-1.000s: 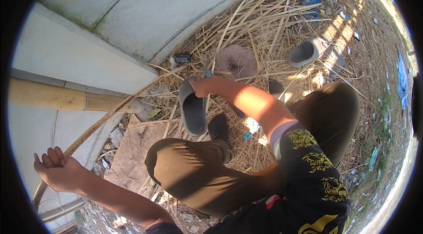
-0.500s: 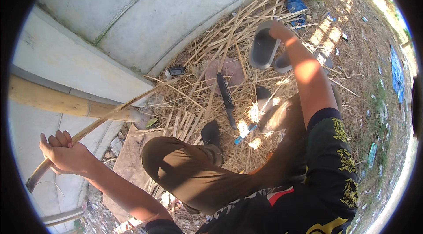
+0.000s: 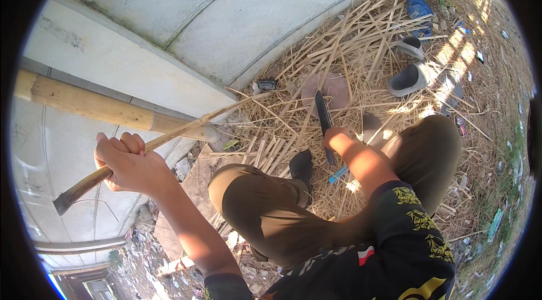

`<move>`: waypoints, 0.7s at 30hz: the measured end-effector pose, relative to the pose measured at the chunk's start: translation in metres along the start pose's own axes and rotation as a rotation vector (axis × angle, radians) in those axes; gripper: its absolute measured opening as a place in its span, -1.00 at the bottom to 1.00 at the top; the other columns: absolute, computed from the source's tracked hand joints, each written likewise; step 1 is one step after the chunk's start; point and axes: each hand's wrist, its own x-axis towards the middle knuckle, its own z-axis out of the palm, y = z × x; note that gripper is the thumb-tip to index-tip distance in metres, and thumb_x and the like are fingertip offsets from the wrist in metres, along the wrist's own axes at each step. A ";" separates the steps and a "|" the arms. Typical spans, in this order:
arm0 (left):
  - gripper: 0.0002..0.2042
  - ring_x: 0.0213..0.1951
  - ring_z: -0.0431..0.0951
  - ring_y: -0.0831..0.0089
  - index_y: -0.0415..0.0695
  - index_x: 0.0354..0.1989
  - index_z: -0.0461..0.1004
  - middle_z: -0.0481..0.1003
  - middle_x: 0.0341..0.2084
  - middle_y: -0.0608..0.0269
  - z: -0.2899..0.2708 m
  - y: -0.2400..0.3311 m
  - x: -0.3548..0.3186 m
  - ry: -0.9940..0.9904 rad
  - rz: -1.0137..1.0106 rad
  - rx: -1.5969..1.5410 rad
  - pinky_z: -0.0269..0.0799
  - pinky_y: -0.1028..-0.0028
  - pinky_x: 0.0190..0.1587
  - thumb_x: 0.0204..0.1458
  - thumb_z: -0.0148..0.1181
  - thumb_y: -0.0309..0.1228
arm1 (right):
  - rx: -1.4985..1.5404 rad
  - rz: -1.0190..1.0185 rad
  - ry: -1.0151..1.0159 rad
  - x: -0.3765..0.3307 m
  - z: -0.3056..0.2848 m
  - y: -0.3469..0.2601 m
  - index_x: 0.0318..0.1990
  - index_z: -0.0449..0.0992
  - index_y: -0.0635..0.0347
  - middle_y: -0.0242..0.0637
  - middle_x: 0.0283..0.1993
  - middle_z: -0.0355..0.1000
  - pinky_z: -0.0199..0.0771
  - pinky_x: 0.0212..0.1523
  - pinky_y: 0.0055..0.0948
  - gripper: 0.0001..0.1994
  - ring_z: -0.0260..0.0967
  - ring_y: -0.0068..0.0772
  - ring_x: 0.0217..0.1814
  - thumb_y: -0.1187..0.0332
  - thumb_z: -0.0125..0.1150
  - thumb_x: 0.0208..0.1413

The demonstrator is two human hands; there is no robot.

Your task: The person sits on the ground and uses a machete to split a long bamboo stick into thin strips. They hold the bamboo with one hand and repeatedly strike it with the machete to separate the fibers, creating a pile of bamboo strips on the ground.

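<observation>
A long split bamboo strip slants across the left side, its dark cut end near the left rim and its far end on the straw. My left hand is closed around it close to that cut end. On the ground between my legs lies a knife with a long dark blade, pointing away from me. My right hand is closed on it where the blade meets the handle; the fingers are partly hidden. Under the blade's tip is a flat brownish round slab.
Two grey sandals stand right of the slab. Thin bamboo strips lie heaped along the pale wall. A bamboo pole runs along the left. A blue thing lies beside the knife handle, and a flat board near my left knee.
My right hand has let go of a sandal, which now rests on the ground, and come back to the knife. The left hand still grips the bamboo strip. The whole view has shifted.
</observation>
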 end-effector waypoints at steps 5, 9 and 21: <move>-0.58 -0.74 -0.16 0.66 0.00 -0.67 0.02 -0.09 -0.81 0.48 0.006 0.015 -0.025 -0.043 -0.023 0.011 -0.26 0.51 -0.63 0.12 0.10 -0.57 | 0.321 0.148 0.324 -0.012 0.067 -0.009 -0.16 0.68 0.07 -0.22 -0.11 0.62 0.63 -0.18 -0.28 -0.80 0.59 -0.23 -0.02 0.32 0.21 0.09; -0.56 -0.75 -0.16 0.68 0.01 -0.68 -0.03 -0.11 -0.82 0.50 -0.032 0.036 -0.041 -0.106 -0.026 -0.003 -0.27 0.51 -0.65 0.16 0.06 -0.57 | 0.208 0.022 0.078 -0.026 0.042 -0.022 -0.07 0.63 0.16 -0.18 -0.04 0.59 0.62 -0.17 -0.28 -0.74 0.58 -0.25 -0.01 0.32 0.16 0.14; -0.59 -0.76 -0.24 0.68 0.03 -0.69 -0.07 -0.10 -0.85 0.48 -0.048 0.190 -0.076 -0.310 0.082 -0.430 -0.33 0.49 -0.68 0.22 -0.10 -0.45 | 1.728 -0.248 -0.041 -0.137 -0.155 -0.005 -0.43 0.32 0.13 -0.41 -0.69 0.23 0.32 -0.74 -0.42 -0.85 0.19 -0.49 -0.73 0.35 0.06 0.16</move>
